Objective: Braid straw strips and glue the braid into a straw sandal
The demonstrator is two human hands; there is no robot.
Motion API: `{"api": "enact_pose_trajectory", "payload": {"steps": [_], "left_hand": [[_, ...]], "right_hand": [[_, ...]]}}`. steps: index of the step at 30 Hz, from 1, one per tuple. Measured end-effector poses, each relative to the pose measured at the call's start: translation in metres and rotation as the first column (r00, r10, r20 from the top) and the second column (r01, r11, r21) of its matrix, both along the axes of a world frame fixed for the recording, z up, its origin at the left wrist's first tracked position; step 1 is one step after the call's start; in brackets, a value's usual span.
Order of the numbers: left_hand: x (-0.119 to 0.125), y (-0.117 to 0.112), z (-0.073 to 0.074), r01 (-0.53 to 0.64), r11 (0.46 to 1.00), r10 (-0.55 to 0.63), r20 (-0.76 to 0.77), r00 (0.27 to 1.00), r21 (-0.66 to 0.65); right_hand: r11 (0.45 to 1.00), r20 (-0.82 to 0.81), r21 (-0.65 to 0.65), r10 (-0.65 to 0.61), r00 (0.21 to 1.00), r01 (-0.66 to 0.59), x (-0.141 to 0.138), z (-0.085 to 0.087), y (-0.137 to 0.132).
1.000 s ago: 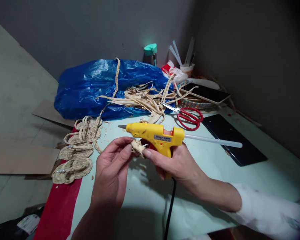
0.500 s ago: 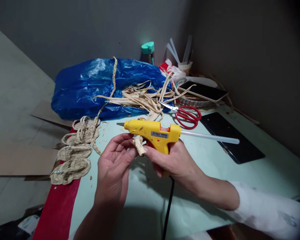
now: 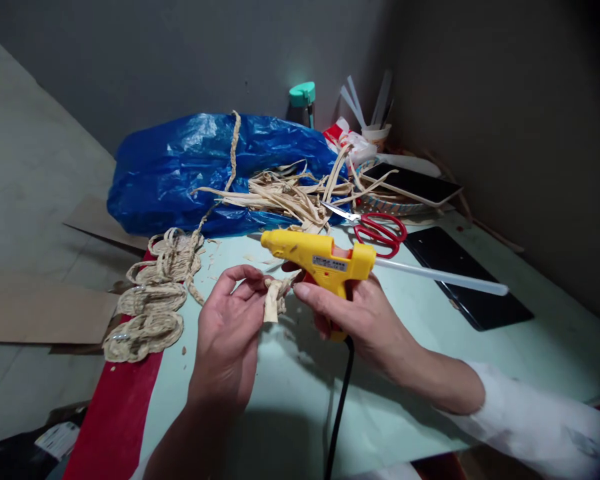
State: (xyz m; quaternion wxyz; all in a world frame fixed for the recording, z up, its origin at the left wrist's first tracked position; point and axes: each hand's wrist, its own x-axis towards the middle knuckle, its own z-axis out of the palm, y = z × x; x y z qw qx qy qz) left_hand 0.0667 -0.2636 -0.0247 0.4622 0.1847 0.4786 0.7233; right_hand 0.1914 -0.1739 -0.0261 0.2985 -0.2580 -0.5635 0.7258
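My right hand [image 3: 353, 303] grips a yellow hot glue gun [image 3: 320, 257] by its handle, with the nozzle pointing left. A clear glue stick [image 3: 445, 276] juts out of its rear, and a black cord [image 3: 341, 407] runs down from the grip. In my left hand [image 3: 237, 313], the fingertips pinch a small folded piece of dried husk strip [image 3: 276, 299], one flat end hanging down. The gun's barrel is above this piece, apart from it. My right thumb and fingers lie close to the piece's right side; whether they touch it I cannot tell.
Coiled braided cord bundles [image 3: 145, 333] lie at the table's left edge. Behind my hands are a blue plastic bag [image 3: 175, 173], loose husk strips [image 3: 280, 193] and red-handled scissors [image 3: 380, 233]. A black tablet-like slab [image 3: 473, 283] lies right; another tablet [image 3: 415, 183] rests on a basket.
The glue gun has moved right and tipped, its nozzle now raised away from my left fingers. The husk piece has turned in my left hand, its flat end now hanging down.
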Motion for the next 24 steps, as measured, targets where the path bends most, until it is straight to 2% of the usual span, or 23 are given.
{"api": "enact_pose_trajectory", "payload": {"steps": [3, 7, 10, 14, 19, 24], "left_hand": [[0.0, 0.001, 0.001, 0.029, 0.999, -0.029, 0.012, 1.0, -0.025], [0.003, 0.001, 0.001, 0.029, 0.998, -0.027, 0.043, 0.999, -0.054], [0.005, 0.0, 0.0, 0.03, 0.999, -0.028, 0.046, 0.999, -0.042], [0.002, -0.001, 0.001, 0.125, 0.991, -0.12, 0.1, 0.988, -0.04], [-0.003, -0.001, 0.005, 0.204, 0.978, -0.189, 0.217, 0.958, -0.045], [-0.004, -0.001, 0.003, 0.178, 0.981, -0.15, 0.282, 0.948, -0.077]], "right_hand": [[1.0, -0.016, -0.011, -0.028, 0.999, 0.028, 0.0, 0.001, 0.003], [1.0, -0.019, -0.025, -0.003, 1.0, 0.002, 0.002, 0.005, 0.003], [0.999, 0.021, 0.029, 0.023, 1.0, -0.024, 0.002, 0.007, 0.001], [0.992, 0.057, 0.122, 0.016, 0.998, -0.023, 0.003, 0.007, 0.002], [0.963, 0.088, 0.19, 0.179, 0.98, -0.193, 0.008, 0.011, 0.013], [0.928, 0.133, 0.212, 0.283, 0.95, -0.306, 0.015, 0.014, 0.022]]}}
